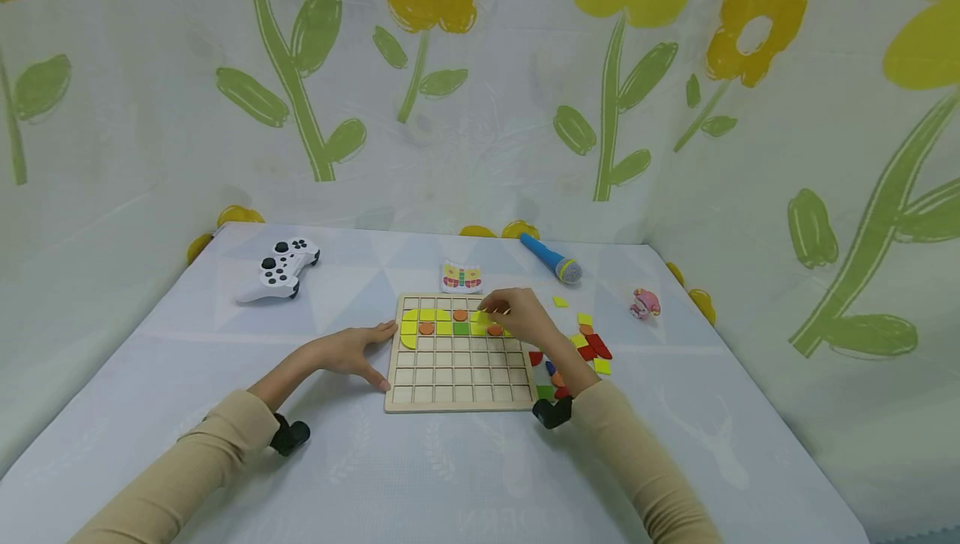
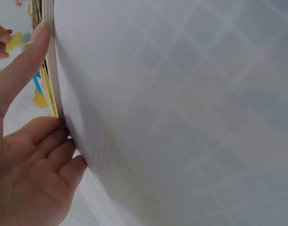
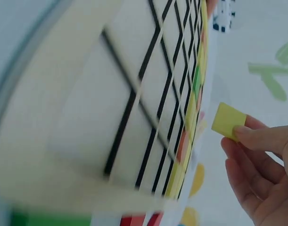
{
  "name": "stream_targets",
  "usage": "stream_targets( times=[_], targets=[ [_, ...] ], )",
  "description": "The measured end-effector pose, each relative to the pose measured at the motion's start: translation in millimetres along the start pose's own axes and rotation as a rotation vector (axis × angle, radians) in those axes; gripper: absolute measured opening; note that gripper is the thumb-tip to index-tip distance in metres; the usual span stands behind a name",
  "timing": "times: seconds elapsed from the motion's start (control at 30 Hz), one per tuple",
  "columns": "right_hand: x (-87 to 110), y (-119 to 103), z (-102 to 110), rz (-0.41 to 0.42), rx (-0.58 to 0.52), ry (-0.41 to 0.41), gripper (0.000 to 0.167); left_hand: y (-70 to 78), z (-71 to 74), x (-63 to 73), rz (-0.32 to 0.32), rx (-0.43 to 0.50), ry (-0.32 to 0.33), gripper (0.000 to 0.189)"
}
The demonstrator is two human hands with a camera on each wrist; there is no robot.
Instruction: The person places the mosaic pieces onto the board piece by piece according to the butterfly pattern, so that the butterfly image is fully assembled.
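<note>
A wooden grid board lies on the table, with yellow, orange and green tiles in its upper rows. My left hand rests against the board's left edge, thumb and fingers spread apart along it. Over the upper right of the grid, my right hand pinches a yellow square tile between thumb and fingertips, held above the board's surface in the right wrist view. Behind the board stands a small card with a butterfly pattern of coloured shapes.
Loose tiles in red, yellow, orange, green and blue lie right of the board, some beneath my right forearm. A white game controller is at the back left. A blue microphone and a small pink figurine lie at the back right.
</note>
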State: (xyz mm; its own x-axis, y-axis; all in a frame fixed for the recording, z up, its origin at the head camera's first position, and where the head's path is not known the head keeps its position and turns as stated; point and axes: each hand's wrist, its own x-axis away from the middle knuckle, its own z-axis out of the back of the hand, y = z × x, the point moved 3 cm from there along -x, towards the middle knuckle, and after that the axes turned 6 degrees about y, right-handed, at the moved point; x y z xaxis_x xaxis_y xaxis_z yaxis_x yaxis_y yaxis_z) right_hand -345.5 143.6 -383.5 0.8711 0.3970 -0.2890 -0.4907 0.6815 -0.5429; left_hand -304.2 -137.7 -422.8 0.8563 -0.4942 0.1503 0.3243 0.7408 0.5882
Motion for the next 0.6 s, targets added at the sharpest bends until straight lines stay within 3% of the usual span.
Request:
stream_targets(
  times=[0.3, 0.6],
  targets=[
    [-8.8, -32.3, -33.6, 0.066, -0.053, -0.13, 0.015, 0.4, 0.7, 0.8, 0.005, 0.0, 0.005, 0.106],
    [-15.7, -52.0, -58.9, 0.037, -0.087, -0.186, 0.014, 0.2, 1.5, 1.1, -0.008, 0.012, -0.007, 0.106]
  ],
)
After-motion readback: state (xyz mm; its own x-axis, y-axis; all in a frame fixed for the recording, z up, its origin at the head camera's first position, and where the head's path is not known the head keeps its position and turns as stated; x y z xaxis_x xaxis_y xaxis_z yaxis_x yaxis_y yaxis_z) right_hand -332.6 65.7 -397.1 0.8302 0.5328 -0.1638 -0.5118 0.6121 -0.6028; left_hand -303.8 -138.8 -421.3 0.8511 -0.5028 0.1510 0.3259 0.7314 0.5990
